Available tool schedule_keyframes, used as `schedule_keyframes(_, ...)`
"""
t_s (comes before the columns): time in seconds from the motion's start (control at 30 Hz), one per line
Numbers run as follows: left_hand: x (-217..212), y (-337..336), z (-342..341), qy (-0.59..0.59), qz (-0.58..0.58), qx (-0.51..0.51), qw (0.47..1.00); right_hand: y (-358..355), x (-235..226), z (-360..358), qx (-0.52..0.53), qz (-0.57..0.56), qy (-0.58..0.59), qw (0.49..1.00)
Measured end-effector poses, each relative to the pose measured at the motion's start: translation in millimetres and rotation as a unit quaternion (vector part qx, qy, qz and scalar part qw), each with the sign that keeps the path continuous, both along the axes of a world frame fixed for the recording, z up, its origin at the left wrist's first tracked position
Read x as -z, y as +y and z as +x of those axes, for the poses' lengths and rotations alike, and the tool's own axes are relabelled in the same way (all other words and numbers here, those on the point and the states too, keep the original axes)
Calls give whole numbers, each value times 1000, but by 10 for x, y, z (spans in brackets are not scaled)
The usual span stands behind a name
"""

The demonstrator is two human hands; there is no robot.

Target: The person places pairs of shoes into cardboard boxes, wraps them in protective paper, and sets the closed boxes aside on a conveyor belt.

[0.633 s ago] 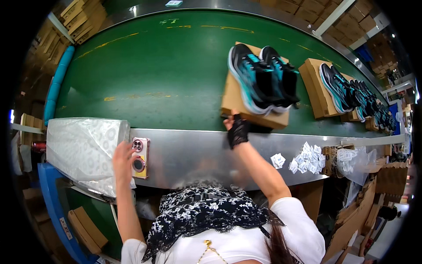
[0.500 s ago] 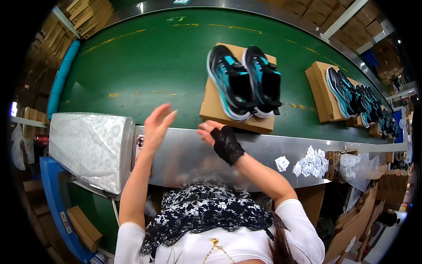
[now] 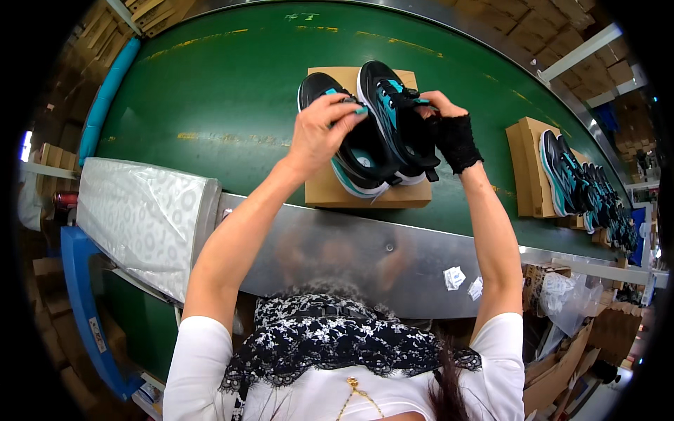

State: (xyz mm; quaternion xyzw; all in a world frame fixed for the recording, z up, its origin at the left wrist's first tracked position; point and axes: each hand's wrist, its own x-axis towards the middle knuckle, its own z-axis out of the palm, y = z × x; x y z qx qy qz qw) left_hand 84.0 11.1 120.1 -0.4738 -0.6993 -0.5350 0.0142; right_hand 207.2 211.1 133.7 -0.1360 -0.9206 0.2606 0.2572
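Observation:
A pair of black and teal sneakers rests side by side on a closed brown cardboard box (image 3: 326, 194), toes pointing away from me. Over the left sneaker (image 3: 361, 160), my bare left hand (image 3: 319, 135) pinches the teal-edged tongue at the shoe's opening. My right hand (image 3: 448, 126), in a black fingerless glove, has its fingertips closed on the tongue of the right sneaker (image 3: 380, 88). The left hand covers part of the left shoe's laces. Pale insoles show inside the openings.
The box stands on a green conveyor belt (image 3: 225, 91). More sneakers on boxes (image 3: 551, 175) line up at the right. A metal ledge (image 3: 316, 238) runs before me, with small white packets (image 3: 454, 278) at its right. A stack of patterned wrapping sheets (image 3: 144, 214) lies at the left.
Both hands have moved from over the metal ledge forward onto the sneakers and closed on their tongues. The box and shoes appear slightly further left in view.

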Motion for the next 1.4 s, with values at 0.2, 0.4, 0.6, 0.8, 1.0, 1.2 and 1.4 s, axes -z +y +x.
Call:
schedule_keyframes(0.2, -450, -259, 90, -252, 21, 67, 965, -378, -454, 170, -61, -136, -27, 988)
schedule_keyframes(0.4, -669, -584, 505, -318, 8, 95, 943, -638, -727, 610, -75, -187, -85, 976)
schedule_keyframes(0.6, -648, -729, 804, -368, 11, 102, 924, -832, -893, 927, -62, -277, -150, 947)
schedule_keyframes(0.8, -318, -934, 1287, -132, 29, 120, 983, -1104, -668, 1456, -89, -3, -42, 995)
schedule_keyframes(1.0, 559, -860, 1942, 63, 95, 197, 974, -1479, 321, 2180, 58, 86, 102, 989)
schedule_keyframes(1.2, 836, -873, 1998, 69, 39, 223, 972, -1547, 841, 2579, 146, 83, 49, 985)
schedule_keyframes(1.4, 757, -1012, 1869, 30, -42, 246, 968, -1538, 716, 2602, 123, -13, 16, 992)
